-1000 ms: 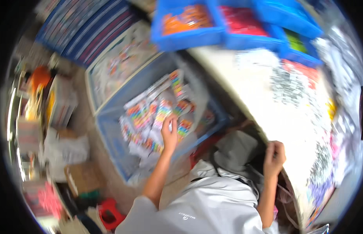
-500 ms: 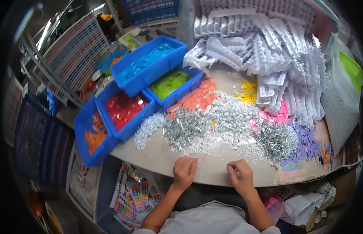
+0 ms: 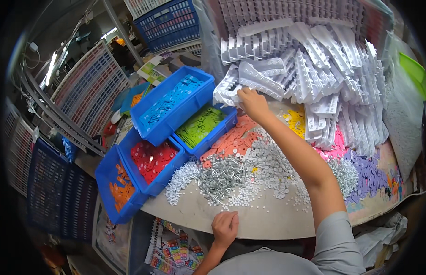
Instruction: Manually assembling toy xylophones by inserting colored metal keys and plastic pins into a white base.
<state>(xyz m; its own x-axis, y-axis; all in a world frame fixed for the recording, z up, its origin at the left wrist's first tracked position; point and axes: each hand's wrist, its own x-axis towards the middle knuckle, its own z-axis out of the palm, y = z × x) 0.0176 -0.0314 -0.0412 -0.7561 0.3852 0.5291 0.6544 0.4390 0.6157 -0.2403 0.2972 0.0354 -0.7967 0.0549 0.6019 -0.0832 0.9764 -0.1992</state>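
Note:
My right hand (image 3: 253, 103) reaches across the table, its fingers closed on the end of a white plastic piece (image 3: 228, 94) at the left of a large stack of ribbed white plastic strips (image 3: 314, 68). The fingertips are partly hidden behind the hand. My left hand (image 3: 225, 228) rests at the near table edge with curled fingers, and nothing shows in it. Between the hands lie heaps of silvery pins (image 3: 217, 181), grey washer-like discs (image 3: 268, 160) and small white beads (image 3: 236, 198). My right forearm covers part of these heaps.
Blue bins at the left hold blue (image 3: 172, 98), green (image 3: 199, 126), red (image 3: 153, 160) and orange (image 3: 121, 190) flat pieces. Coral (image 3: 236, 137), yellow (image 3: 294, 121), pink (image 3: 337, 142) and purple (image 3: 366, 176) pieces lie on the table (image 3: 190, 213). A clear bag (image 3: 398, 110) stands at right.
My right hand has gone from the near table edge up to the white plastic strips and closed on one. My left hand stays at the edge. The view has shifted slightly.

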